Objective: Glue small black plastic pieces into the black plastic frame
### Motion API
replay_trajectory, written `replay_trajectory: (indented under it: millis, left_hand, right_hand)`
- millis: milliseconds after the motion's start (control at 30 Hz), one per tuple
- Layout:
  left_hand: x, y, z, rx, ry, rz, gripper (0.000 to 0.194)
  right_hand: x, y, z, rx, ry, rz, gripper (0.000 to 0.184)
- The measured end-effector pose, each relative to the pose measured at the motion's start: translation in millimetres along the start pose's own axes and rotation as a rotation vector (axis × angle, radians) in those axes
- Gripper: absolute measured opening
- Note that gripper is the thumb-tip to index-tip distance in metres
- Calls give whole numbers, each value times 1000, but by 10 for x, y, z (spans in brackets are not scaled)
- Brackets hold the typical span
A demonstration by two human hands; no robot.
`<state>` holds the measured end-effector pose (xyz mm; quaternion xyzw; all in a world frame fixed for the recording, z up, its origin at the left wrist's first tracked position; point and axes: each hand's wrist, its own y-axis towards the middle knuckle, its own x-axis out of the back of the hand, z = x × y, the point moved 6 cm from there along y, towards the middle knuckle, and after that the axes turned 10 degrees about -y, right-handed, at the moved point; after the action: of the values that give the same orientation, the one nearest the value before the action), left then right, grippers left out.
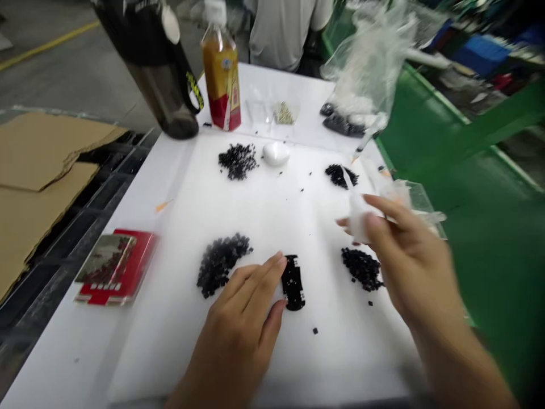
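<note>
A small flat black plate [293, 284] with holes and notched edges lies on the white board. My left hand [244, 318] is open beside it, fingers stretched out, with a fingertip and the thumb at the plate's left edge. In my right hand [409, 255] is a small white squeeze bottle [358, 218] with a thin nozzle, held above the board and slightly blurred. The nozzle points up and away, in front of a pile of tiny black pieces [338, 175]. Black square pieces [361, 268] lie under my right hand, and another black heap [221, 261] is near my left fingers.
Farther back are more black bits [237, 161], a white rounded lump [276, 154], a drink bottle [222, 74], a dark jug [166, 79] and a plastic bag [366, 74]. A red packet [119, 267] lies left. A person [281, 34] is beyond the table.
</note>
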<state>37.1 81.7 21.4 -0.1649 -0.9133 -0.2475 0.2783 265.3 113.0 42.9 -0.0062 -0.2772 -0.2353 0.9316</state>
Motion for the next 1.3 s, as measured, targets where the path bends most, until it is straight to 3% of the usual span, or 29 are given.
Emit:
replay_trajectory:
  millis: [67, 133, 233, 300, 400, 533, 667, 900, 1300]
  left_hand:
    - [0, 4, 24, -43, 62, -2, 45]
    - [1, 9, 40, -103, 112, -10, 44]
    - [-1, 8, 43, -189, 153, -26, 43]
    - [-14, 5, 48, -207, 168, -18, 43]
    - [-20, 0, 57, -196, 177, -25, 43]
    - [-6, -7, 57, -183, 160, -45, 43]
    - [5, -11, 44, -172, 166, -44, 43]
    - [-9, -29, 20, -138, 166, -34, 44]
    - [5, -38, -4, -81, 90, -12, 42]
  right_hand:
    - [-192, 163, 56, 170, -220, 143, 29]
    - [-321, 251, 59, 239, -324, 229, 25]
    - [-326, 336, 44, 282, -385, 288, 38]
    - [-240, 461, 8, 297, -440, 288, 33]
    - [-103, 783, -92, 290, -551, 188, 19]
    - [-175, 1085, -195, 343, -676, 152, 18]
    - [-293, 1175, -213, 406, -809, 206, 10]
    - [-350, 1333, -196, 424, -1026, 364, 17]
    - [-378, 1305, -150, 266, -1104, 349, 24]
